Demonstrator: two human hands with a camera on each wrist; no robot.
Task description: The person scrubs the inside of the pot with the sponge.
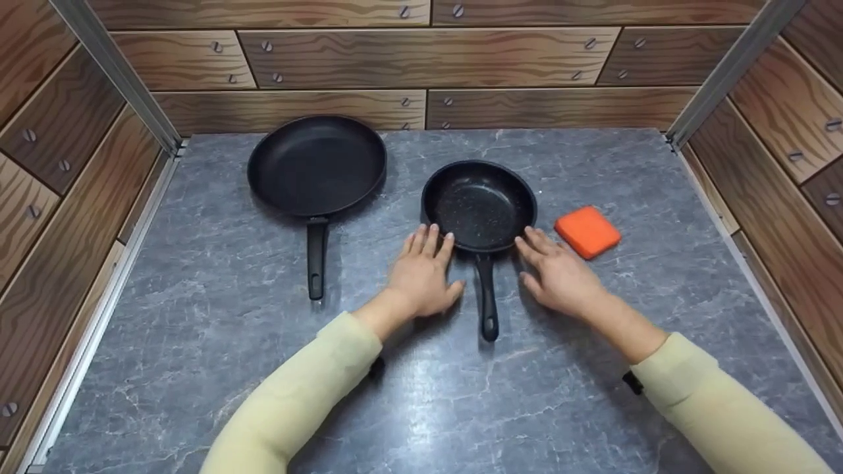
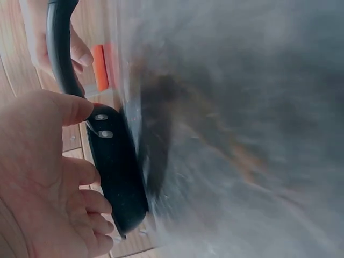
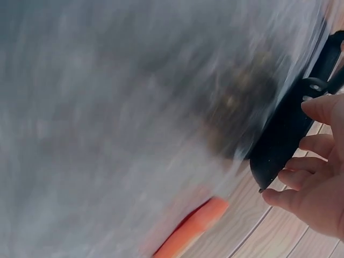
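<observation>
The small black frying pan [image 1: 479, 204] lies upright on the grey marbled tabletop, its handle [image 1: 488, 296] pointing towards the person. My left hand [image 1: 421, 276] is at the pan's near left side, fingers spread and fingertips by the rim. On the other side of the handle, my right hand [image 1: 563, 273] has its fingertips by the near right rim. Neither hand grips the handle. In the left wrist view, the thumb is close to the riveted handle joint on the pan's side [image 2: 115, 166]. The right wrist view shows right-hand fingers along the pan wall [image 3: 285, 134]; exact contact is hard to tell.
A larger black frying pan [image 1: 319, 164] stands at the back left, handle towards the person. An orange square sponge-like block [image 1: 587, 232] lies right of the small pan, just beyond the right hand. Wood-patterned panels [image 1: 421, 59] border the tabletop [image 1: 421, 408] at back and sides.
</observation>
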